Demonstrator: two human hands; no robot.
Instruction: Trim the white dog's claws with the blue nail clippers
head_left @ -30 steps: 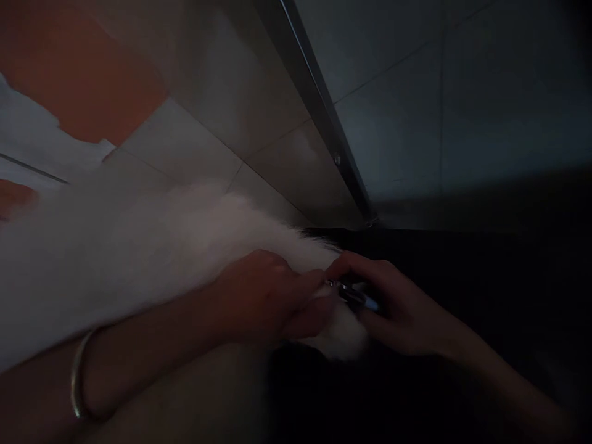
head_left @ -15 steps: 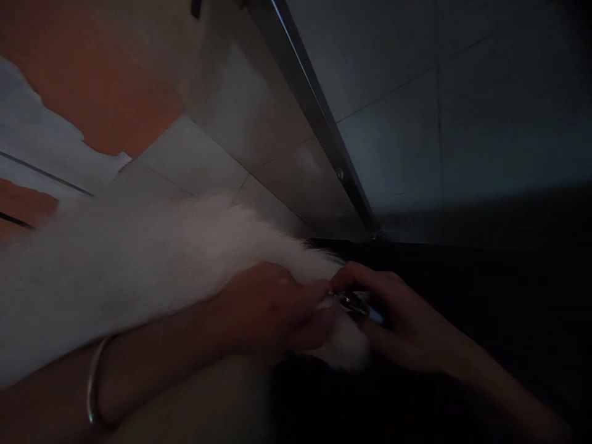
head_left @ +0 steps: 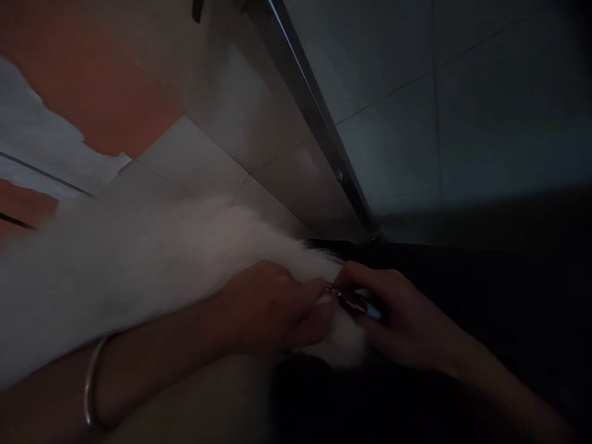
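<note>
A white, long-furred animal (head_left: 152, 259) lies across the left and middle of the head view; its head is not in view. My left hand (head_left: 268, 308) reaches over the fur and is closed on what looks like the animal's paw (head_left: 326, 297), pinched between thumb and fingers. From the right, my right hand (head_left: 398, 314) grips a small nail clipper (head_left: 354, 302) with metal jaws and a light blue handle part. The clipper's tip is at the paw, beside my left fingertips. Dimness hides exactly what lies between the jaws.
A metal bangle (head_left: 92, 382) circles my left wrist. Behind the animal, a dark metal frame bar (head_left: 319, 117) slants down over a tiled wall (head_left: 388, 148). Orange and white patches (head_left: 115, 98) show at upper left. Black cloth or shadow (head_left: 499, 290) fills the lower right.
My right hand and the clipper have shifted very slightly, and the clipper's levers look a little closer together. My left hand keeps its grip almost unmoved.
</note>
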